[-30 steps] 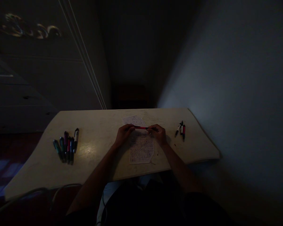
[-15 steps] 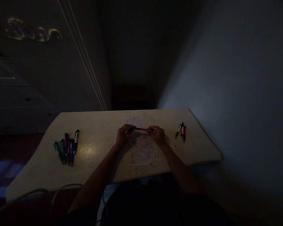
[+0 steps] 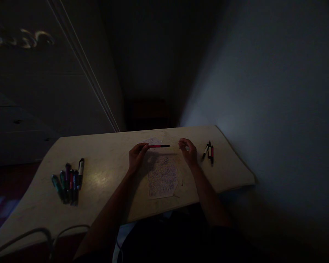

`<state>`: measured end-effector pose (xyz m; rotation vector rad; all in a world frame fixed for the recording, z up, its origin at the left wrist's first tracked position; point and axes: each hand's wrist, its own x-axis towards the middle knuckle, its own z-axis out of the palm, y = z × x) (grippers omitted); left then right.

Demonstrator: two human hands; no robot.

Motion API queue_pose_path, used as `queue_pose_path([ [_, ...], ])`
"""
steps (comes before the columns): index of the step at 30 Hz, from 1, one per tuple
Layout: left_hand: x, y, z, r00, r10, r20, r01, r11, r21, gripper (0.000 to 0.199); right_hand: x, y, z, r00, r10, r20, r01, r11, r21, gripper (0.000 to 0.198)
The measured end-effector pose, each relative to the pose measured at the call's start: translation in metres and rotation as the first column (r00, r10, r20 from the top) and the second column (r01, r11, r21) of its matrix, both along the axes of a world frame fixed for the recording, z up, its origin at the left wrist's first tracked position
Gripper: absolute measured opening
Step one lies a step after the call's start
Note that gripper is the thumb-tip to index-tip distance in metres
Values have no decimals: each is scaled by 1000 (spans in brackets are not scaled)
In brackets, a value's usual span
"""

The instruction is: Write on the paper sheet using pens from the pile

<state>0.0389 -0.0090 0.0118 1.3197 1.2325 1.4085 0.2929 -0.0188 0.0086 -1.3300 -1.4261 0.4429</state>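
Observation:
A red and black pen (image 3: 160, 146) lies sideways in the air above the paper, its thin pale tip toward the right. My left hand (image 3: 137, 155) pinches its left end between thumb and fingers. To the right, apart from the pen's tip, my right hand (image 3: 188, 150) is raised with fingers bent in toward the thumb. Whatever may be between those fingertips is too small and dark to make out. Below the hands, a sheet of paper (image 3: 162, 179) covered in dense handwriting rests on the table.
Several pens (image 3: 68, 184) in green, purple, red, blue and black lie side by side on the table's left part. A smaller group of pens (image 3: 209, 151) lies at the right. The white table (image 3: 106, 153) adjoins a wall (image 3: 263, 91). A cable (image 3: 38, 231) loops at the lower left.
My right hand has let go of the pen's right end and moved a little right. The pen, still in my left hand, has shifted left. The view has turned slightly.

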Motion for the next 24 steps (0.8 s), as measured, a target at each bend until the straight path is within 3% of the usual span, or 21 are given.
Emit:
queue_pose_path([
  [2, 0, 1, 2, 999, 9, 35, -8, 1000, -30, 38, 11, 3, -4, 992, -68, 106, 68, 998, 3, 32],
  [6, 0, 1, 5, 998, 4, 62, -1, 998, -56, 36, 23, 4, -15, 952, 7, 307, 29, 994, -110, 18],
  [9, 1, 1, 7, 998, 0, 59, 4, 997, -74, 36, 23, 3, -18, 937, 32, 347, 19, 990, -143, 13],
  [11, 1, 1, 7, 998, -4, 64, 9, 997, -77, 36, 19, 2, -16, 958, 23, 287, 16, 991, -131, 15],
  [15, 0, 1, 7, 998, -24, 60, 28, 997, -72, 38, 7, -2, -12, 998, 52, 17, -49, 985, -163, 22],
  [18, 0, 0, 6, 998, -33, 49, 36, 997, -65, 36, -3, -5, -11, 986, 97, -133, -121, 974, -193, 24],
  [24, 0, -2, 2, 998, -60, 35, 62, 996, -71, 35, -13, -7, -11, 949, 159, -271, -217, 956, -199, 27],
])
